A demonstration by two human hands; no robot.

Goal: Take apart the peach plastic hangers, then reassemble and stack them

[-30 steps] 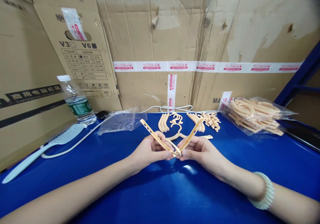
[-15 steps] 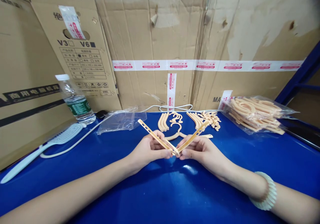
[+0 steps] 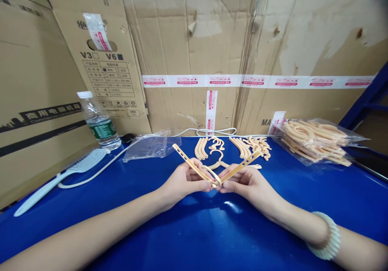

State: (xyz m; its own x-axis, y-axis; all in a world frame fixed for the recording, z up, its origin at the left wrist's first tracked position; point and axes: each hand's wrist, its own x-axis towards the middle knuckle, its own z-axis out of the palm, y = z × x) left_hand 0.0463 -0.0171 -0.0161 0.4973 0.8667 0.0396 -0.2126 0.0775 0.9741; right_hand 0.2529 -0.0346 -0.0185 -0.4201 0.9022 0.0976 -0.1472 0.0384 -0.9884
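Observation:
My left hand point(image 3: 181, 185) is closed on a cream plastic hanger arm point(image 3: 190, 161), which slants up to the left. A second slotted hanger arm point(image 3: 242, 164) slants up to the right in the closed fingers of my right hand point(image 3: 254, 187). Their inner ends meet in a V between my fingertips, together with a curved hook point(image 3: 216, 175). Fingers partly cover the joint, so I cannot tell how firmly the parts fit. Just behind my hands lies a cream hanger point(image 3: 214, 165) with its hook, partly hidden by them.
Behind are loose hanger arms point(image 3: 201, 148), several hooks point(image 3: 216, 143) and a pile of small pieces point(image 3: 260, 146). Bagged hanger parts point(image 3: 315, 139) lie right. A clear bag point(image 3: 148, 146), water bottle point(image 3: 101, 127) and hairbrush point(image 3: 87, 160) lie left. Cardboard point(image 3: 188, 109) stands behind the blue table point(image 3: 194, 234).
The whole view has shifted slightly, so everything appears a little farther right. Both hands keep their hold on the hanger arms. The curved hook between them shows a bit more.

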